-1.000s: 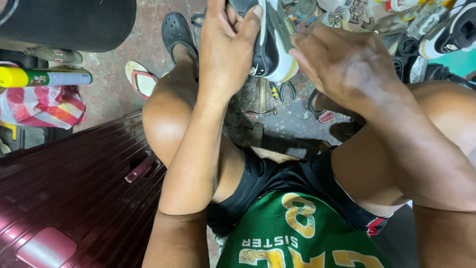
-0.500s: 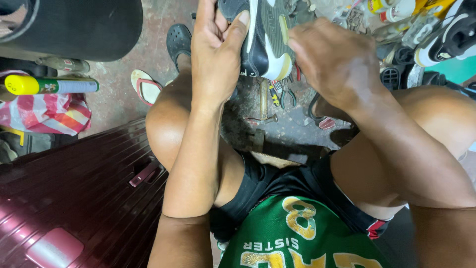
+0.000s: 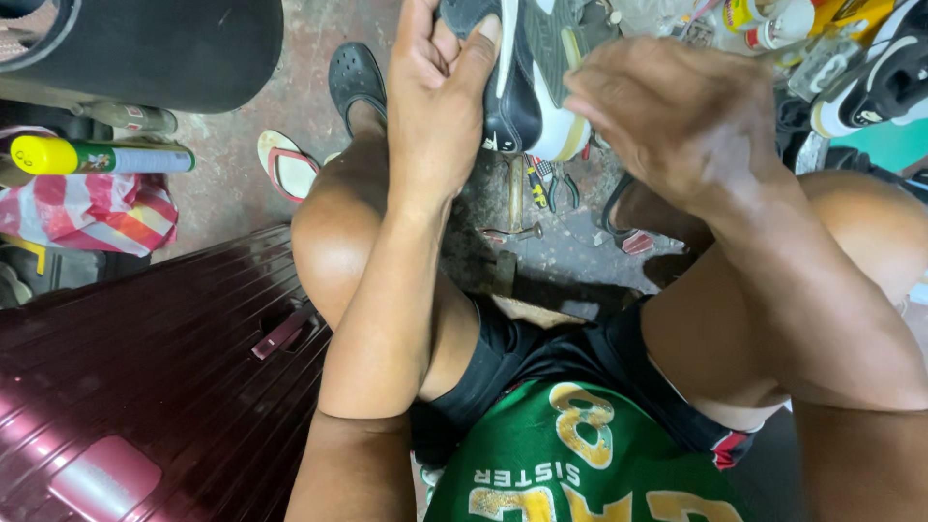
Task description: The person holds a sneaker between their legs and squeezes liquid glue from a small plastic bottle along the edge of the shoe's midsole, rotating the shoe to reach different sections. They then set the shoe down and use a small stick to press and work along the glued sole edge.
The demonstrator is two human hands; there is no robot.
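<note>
The left hand (image 3: pixel 440 92) has its fingers gripping a black-and-white shoe (image 3: pixel 527 82); the right hand (image 3: pixel 677 121) hovers beside it, fingers loosely curled (a yellow-capped spray can (image 3: pixel 101 157) lies far left).

One view only, from a camera on the person's head, looking steeply down past the chest and knees to the floor (image 3: pixel 242 184). It sits close: forearms fill the middle, and the hands reach the top edge, partly cut off.
</note>
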